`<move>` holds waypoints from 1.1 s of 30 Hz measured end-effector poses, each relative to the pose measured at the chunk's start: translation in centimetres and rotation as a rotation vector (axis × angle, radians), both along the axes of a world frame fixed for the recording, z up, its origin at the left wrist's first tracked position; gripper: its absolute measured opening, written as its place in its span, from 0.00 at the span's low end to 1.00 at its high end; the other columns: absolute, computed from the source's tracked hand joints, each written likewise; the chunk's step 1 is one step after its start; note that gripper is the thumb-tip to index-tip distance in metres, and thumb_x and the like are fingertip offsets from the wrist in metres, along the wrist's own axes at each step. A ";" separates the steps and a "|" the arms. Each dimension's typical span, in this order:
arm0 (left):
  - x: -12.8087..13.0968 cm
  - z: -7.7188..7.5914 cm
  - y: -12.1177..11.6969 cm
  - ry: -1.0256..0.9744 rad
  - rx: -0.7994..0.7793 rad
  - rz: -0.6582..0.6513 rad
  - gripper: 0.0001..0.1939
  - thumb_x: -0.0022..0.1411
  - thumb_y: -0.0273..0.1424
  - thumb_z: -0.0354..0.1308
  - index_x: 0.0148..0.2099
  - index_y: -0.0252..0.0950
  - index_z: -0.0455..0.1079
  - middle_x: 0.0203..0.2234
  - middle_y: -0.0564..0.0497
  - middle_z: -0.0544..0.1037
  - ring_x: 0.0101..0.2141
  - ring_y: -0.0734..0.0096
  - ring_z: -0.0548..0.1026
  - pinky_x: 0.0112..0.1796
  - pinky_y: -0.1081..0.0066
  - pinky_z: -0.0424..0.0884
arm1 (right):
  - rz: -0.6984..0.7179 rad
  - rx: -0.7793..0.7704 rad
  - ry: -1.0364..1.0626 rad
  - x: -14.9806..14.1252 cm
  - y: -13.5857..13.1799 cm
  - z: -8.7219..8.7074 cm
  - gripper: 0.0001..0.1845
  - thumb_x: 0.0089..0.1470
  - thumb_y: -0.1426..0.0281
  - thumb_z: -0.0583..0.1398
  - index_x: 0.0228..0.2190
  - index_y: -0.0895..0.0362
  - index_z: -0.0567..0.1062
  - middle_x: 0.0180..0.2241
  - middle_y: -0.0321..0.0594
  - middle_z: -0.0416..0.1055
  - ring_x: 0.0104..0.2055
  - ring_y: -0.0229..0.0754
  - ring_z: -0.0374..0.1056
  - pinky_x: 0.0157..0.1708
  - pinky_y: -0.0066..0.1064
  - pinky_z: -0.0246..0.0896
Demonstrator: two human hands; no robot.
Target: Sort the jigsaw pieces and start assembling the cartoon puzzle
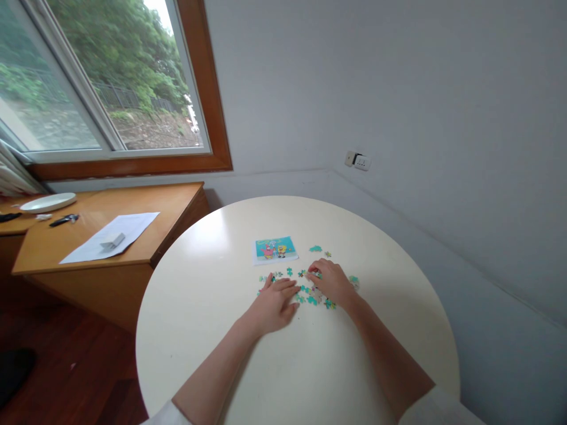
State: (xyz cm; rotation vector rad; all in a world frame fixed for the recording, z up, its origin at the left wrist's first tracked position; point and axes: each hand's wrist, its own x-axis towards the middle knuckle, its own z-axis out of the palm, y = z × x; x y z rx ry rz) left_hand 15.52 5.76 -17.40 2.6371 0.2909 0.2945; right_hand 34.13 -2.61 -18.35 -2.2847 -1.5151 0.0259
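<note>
Moderately bright, cool daylight is admitted through the window (133, 77) at the upper left, where a patch of sky is washed out to white. A pale glare is cast on the far-left edge of the round tabletop (199, 330), and soft shading is seen toward its right edge. The wall (283, 88) is rendered dull grey-blue. Wide-angle stretching is shown at the picture's edges, and fine detail on the small puzzle pieces (312, 300) is softened.

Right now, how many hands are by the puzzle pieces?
2. The left hand is on the left side of the puzzle pieces, fingers spread; the right hand is over those further right, fingers curled. No other hands show.
</note>
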 end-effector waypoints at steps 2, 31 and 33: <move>0.1 0.1 -0.1 0.015 -0.003 -0.008 0.21 0.58 0.29 0.50 0.54 0.38 0.65 0.52 0.44 0.69 0.55 0.59 0.63 0.58 0.48 0.42 | -0.037 -0.002 -0.028 0.2 0.0 -0.1 0.06 0.53 0.69 0.56 0.31 0.57 0.74 0.34 0.40 0.72 0.39 0.42 0.66 0.39 0.32 0.54; 0.1 -1.4 2.2 -0.122 0.011 0.277 0.16 0.55 0.18 0.47 0.42 0.35 0.71 0.45 0.42 0.71 0.47 0.63 0.69 0.53 0.59 0.62 | 0.321 0.154 0.245 -5.9 1.2 -0.3 0.07 0.47 0.78 0.59 0.22 0.57 0.73 0.23 0.34 0.72 0.27 0.36 0.65 0.31 0.27 0.58; 0.1 -1.4 2.2 -0.135 0.005 0.287 0.18 0.54 0.18 0.47 0.42 0.35 0.71 0.45 0.43 0.71 0.47 0.63 0.69 0.52 0.59 0.62 | 0.307 0.152 0.202 -5.8 1.2 -0.3 0.07 0.47 0.78 0.59 0.21 0.57 0.73 0.23 0.35 0.71 0.28 0.37 0.65 0.32 0.28 0.57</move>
